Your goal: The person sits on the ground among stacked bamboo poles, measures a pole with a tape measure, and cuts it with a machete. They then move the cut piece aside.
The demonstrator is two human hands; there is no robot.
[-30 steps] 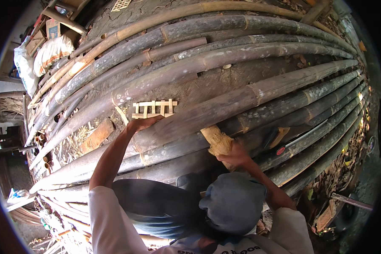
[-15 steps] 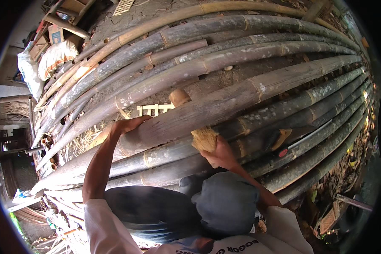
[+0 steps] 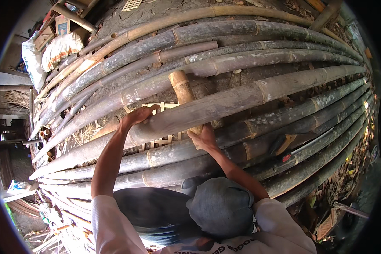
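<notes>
A thick grey-brown bamboo pole (image 3: 224, 103) runs across in front of me. My left hand (image 3: 140, 115) grips its upper side, fingers curled over the far edge. Beneath the pole passes a short yellow-brown bamboo piece (image 3: 182, 86); its far end sticks out beyond the pole and its near end shows on my side. My right hand (image 3: 203, 137) is closed at that near end, just below the pole. The pole hides the middle of the short piece. A pale lattice of slats (image 3: 161, 142) lies on the ground under the pole.
Several long dark bamboo poles (image 3: 283, 116) lie side by side nearer me, and more (image 3: 258, 27) lie beyond. A tool with a yellow-brown handle (image 3: 288, 144) rests on the near poles. White sacks (image 3: 62, 50) and a cardboard box (image 3: 62, 25) stand at the far left.
The short bamboo piece now protrudes farther beyond the pole. My right hand has moved left and away from me; the rough yellowish end seen at it before is no longer visible. My left hand stays on the pole.
</notes>
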